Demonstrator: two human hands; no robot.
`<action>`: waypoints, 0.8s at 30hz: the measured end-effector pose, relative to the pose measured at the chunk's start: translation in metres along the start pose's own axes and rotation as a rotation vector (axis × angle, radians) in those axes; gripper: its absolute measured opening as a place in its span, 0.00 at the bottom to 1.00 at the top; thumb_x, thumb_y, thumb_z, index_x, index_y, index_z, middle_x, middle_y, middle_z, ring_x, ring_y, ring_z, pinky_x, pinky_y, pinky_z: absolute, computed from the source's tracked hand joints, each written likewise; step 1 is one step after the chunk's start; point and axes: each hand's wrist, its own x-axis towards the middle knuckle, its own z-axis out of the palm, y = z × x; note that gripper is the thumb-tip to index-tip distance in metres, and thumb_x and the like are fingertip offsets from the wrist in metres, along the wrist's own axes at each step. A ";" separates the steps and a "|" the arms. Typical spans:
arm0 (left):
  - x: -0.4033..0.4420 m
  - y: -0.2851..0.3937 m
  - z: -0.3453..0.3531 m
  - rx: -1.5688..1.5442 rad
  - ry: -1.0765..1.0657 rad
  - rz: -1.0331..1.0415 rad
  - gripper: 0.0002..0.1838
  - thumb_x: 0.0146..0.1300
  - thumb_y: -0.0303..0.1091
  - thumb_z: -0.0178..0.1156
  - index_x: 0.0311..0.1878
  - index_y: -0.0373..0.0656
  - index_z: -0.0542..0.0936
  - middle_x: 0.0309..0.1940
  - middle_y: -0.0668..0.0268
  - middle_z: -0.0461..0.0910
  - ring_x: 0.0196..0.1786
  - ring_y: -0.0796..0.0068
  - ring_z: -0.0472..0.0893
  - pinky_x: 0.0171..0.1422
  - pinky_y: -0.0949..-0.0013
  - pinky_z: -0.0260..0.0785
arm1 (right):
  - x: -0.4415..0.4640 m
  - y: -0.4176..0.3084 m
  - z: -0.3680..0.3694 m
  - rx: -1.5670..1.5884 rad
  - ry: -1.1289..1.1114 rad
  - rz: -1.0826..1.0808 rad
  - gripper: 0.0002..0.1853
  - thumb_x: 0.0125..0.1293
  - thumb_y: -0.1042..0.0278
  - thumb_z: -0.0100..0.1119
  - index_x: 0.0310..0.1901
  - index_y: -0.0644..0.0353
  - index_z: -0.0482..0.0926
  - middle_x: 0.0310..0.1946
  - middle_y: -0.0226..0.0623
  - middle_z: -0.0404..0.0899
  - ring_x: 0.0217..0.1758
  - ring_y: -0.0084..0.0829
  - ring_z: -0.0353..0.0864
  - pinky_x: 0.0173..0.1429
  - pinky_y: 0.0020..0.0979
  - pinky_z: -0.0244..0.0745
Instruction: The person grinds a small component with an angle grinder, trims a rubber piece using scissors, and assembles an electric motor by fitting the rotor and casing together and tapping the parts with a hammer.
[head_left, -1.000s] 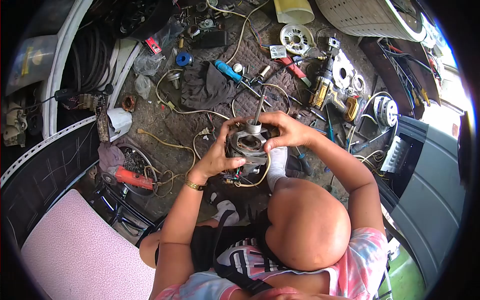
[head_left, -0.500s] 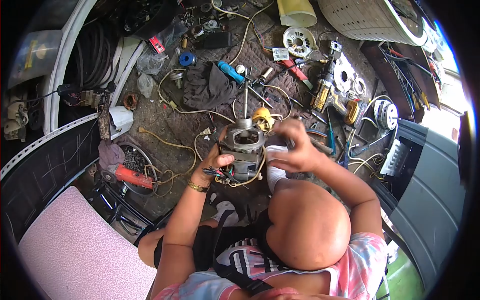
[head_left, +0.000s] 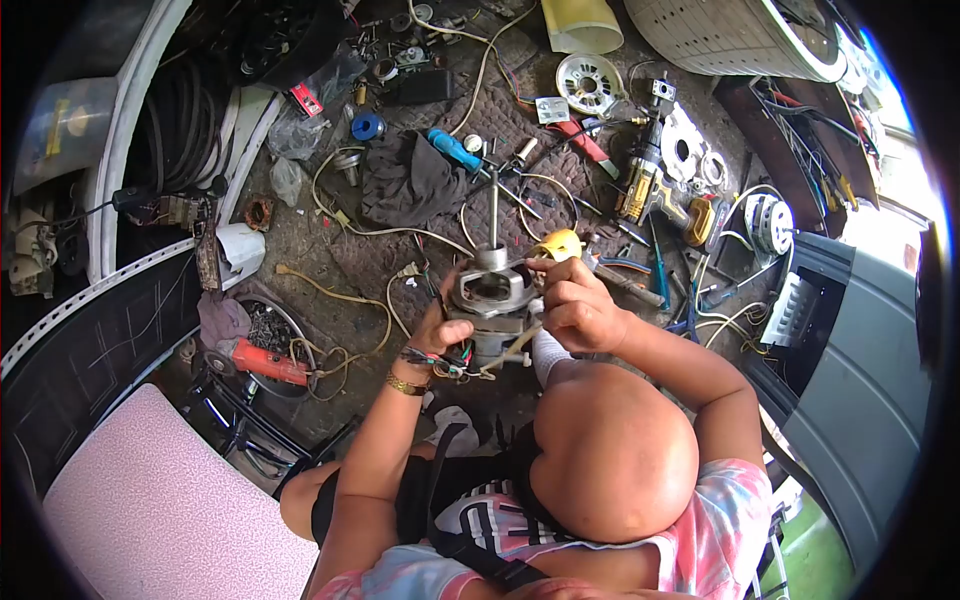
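An electric motor [head_left: 492, 325] stands between my hands, its long metal shaft [head_left: 494, 210] pointing up and away. My left hand [head_left: 440, 333] is wrapped round the motor's left side, thumb across the front. Coloured wires [head_left: 452, 360] hang from the motor near that wrist. My right hand [head_left: 582, 308] is at the motor's upper right edge, fingers curled and pressed together, the index fingertip at the rim. Whatever its fingertips pinch is too small to make out. Just beyond that hand lies a yellow rounded part [head_left: 560, 245].
Around the floor lie a cordless drill [head_left: 645, 185], a blue-handled tool [head_left: 455, 148], a dark cloth [head_left: 415, 180], a round metal plate [head_left: 590, 83] and a red angle grinder [head_left: 268, 362]. Cords [head_left: 350, 300] cross the floor. A grey panel [head_left: 850, 350] stands at the right.
My right hand has come in from the right, its spread fingers now curled at the motor's upper edge. My left hand keeps its hold, and the motor has barely shifted.
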 end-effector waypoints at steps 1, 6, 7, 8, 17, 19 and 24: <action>0.000 0.009 0.011 -0.006 -0.021 0.005 0.53 0.40 0.46 0.63 0.69 0.36 0.51 0.59 0.59 0.69 0.61 0.66 0.70 0.67 0.64 0.60 | -0.004 0.001 -0.001 -0.003 -0.001 -0.001 0.16 0.46 0.83 0.64 0.35 0.59 0.69 0.28 0.37 0.71 0.35 0.41 0.73 0.56 0.48 0.75; 0.005 0.010 0.015 0.010 -0.075 0.032 0.52 0.41 0.44 0.63 0.69 0.35 0.50 0.58 0.58 0.68 0.61 0.66 0.69 0.67 0.65 0.59 | -0.020 0.004 0.005 -0.191 0.185 0.189 0.27 0.42 0.88 0.58 0.47 0.60 0.65 0.32 0.38 0.73 0.30 0.41 0.72 0.50 0.50 0.76; 0.006 0.010 0.015 0.010 -0.072 0.033 0.52 0.41 0.44 0.63 0.69 0.35 0.50 0.58 0.58 0.68 0.61 0.66 0.69 0.67 0.65 0.59 | -0.020 0.004 0.002 -0.228 0.166 0.239 0.27 0.43 0.86 0.58 0.48 0.60 0.66 0.35 0.40 0.74 0.33 0.43 0.73 0.53 0.52 0.74; 0.008 0.010 0.015 0.047 -0.075 0.033 0.54 0.40 0.48 0.63 0.70 0.35 0.51 0.59 0.57 0.68 0.62 0.66 0.69 0.68 0.63 0.59 | -0.021 0.004 -0.002 -0.265 0.145 0.288 0.27 0.44 0.84 0.58 0.50 0.60 0.66 0.37 0.42 0.75 0.36 0.45 0.74 0.56 0.54 0.72; 0.013 0.018 0.015 0.065 -0.142 0.066 0.49 0.43 0.44 0.64 0.67 0.35 0.53 0.58 0.58 0.67 0.62 0.67 0.68 0.68 0.65 0.57 | -0.003 0.032 -0.021 0.070 -0.321 0.433 0.29 0.62 0.46 0.42 0.54 0.64 0.70 0.50 0.51 0.75 0.66 0.54 0.61 0.69 0.55 0.52; 0.011 0.023 0.016 0.192 -0.091 0.043 0.49 0.42 0.43 0.66 0.66 0.35 0.54 0.57 0.58 0.67 0.62 0.68 0.67 0.69 0.65 0.56 | 0.002 0.029 -0.020 0.040 -0.310 0.399 0.25 0.59 0.55 0.48 0.54 0.64 0.70 0.42 0.47 0.78 0.59 0.52 0.67 0.60 0.48 0.61; 0.004 0.022 0.018 0.220 -0.044 0.073 0.50 0.42 0.41 0.67 0.67 0.36 0.52 0.60 0.56 0.63 0.63 0.67 0.66 0.69 0.63 0.57 | 0.007 0.013 -0.019 -0.156 -0.364 0.376 0.32 0.42 0.72 0.56 0.55 0.62 0.68 0.32 0.42 0.75 0.38 0.44 0.65 0.44 0.42 0.62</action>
